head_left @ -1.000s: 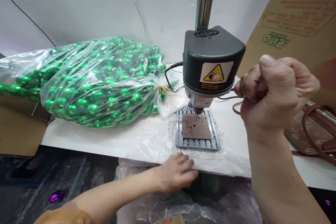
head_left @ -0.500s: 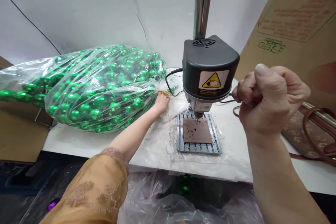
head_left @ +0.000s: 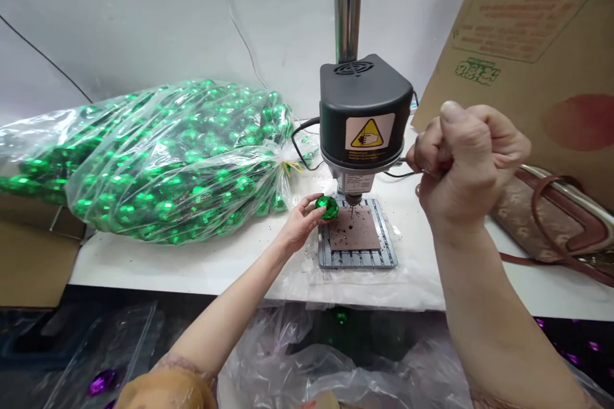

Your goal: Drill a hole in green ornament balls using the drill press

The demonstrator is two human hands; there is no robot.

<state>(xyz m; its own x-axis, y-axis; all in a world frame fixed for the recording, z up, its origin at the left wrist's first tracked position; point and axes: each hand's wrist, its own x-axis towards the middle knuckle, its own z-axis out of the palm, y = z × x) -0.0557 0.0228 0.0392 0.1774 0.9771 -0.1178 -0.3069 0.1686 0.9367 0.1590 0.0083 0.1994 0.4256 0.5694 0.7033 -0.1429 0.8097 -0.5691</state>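
Note:
A shiny green faceted bead (head_left: 327,208) is pinched in the fingertips of my left hand (head_left: 303,220), at the left edge of the brown plate (head_left: 367,236). That plate has a small dark hole and lies on the slotted grey base of a bench drill press (head_left: 367,108). The drill bit (head_left: 354,211) points down just right of the bead, apart from it. Raised beside the black drill head, my right hand (head_left: 465,166) is closed in a fist round the feed lever, of which only a short piece shows.
A clear plastic bag (head_left: 182,160) full of green beads lies on the white table (head_left: 144,262) at left. At right are a handbag (head_left: 551,223) and a big cardboard box (head_left: 537,45). Plastic sheeting (head_left: 307,358) and purple beads (head_left: 102,382) are below the table.
My left hand has left the tied neck of the bag and moved right to the drill plate, now with a green bead in it. My right hand stays at the lever. The view has shifted slightly.

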